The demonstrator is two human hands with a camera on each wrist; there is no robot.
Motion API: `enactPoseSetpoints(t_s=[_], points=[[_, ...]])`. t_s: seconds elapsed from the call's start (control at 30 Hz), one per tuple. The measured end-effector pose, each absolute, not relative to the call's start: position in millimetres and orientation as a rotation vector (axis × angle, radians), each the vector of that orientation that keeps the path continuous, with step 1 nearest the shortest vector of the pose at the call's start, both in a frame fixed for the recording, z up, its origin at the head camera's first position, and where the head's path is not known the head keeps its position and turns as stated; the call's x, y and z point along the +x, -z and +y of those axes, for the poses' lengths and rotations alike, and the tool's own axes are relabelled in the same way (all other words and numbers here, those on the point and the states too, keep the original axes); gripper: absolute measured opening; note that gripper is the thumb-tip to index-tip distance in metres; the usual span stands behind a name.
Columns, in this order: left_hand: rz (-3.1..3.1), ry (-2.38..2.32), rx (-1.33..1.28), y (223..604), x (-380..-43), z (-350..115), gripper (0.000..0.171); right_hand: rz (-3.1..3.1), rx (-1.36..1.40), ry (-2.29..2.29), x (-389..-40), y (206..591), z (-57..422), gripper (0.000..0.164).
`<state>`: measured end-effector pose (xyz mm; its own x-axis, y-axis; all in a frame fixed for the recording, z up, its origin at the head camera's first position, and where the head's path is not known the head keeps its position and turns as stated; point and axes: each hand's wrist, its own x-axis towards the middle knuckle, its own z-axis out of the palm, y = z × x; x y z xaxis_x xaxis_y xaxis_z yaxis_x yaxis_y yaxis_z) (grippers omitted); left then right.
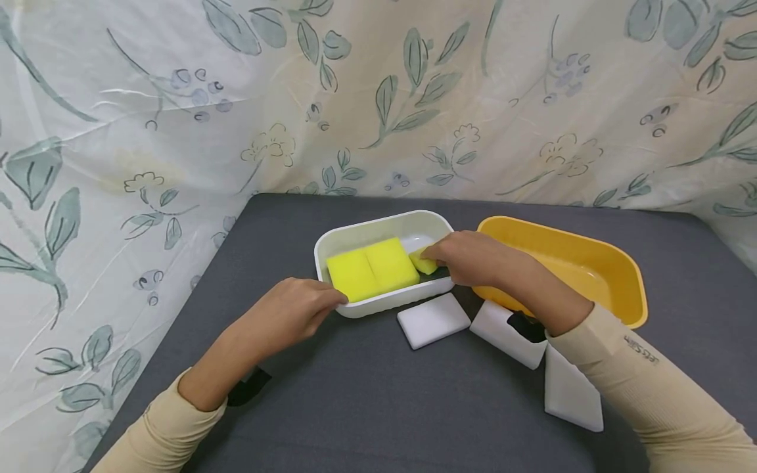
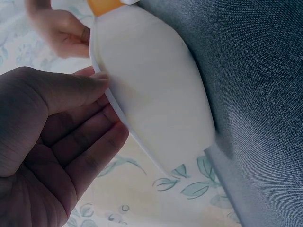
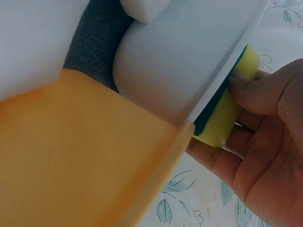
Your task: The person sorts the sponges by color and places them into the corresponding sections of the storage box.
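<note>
A white plastic tub (image 1: 384,303) stands at the middle of the table, with two yellow sponges (image 1: 372,268) side by side in its left and middle part. My left hand (image 1: 298,303) pinches the tub's near left rim between thumb and fingers; the left wrist view shows the thumb on the rim of the white tub (image 2: 151,90). At the tub's right end my right hand (image 1: 470,257) grips a third sponge (image 1: 423,261), yellow with a green scouring side. In the right wrist view this sponge (image 3: 220,111) is tilted at the rim, thumb on one side and fingers on the other.
To the right stands an orange-yellow tub (image 1: 582,276), its near left part behind my right arm. In front lie white foam blocks: one block (image 1: 434,320) before the white tub, another (image 1: 508,335) beside it, a third (image 1: 570,387) by my right sleeve. Floral fabric (image 1: 378,98) hangs behind the table.
</note>
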<state>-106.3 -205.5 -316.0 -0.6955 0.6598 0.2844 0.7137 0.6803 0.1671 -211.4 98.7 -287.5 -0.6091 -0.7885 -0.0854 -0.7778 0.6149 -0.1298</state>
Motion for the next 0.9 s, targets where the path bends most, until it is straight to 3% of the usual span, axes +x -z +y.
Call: enactPoseSetpoints(t_s=[0.9], points=[[-2.698,0.385,-1.110,315,-107,-206,0.029,2.725,-1.321,0.100,-225,303,88,0.022]])
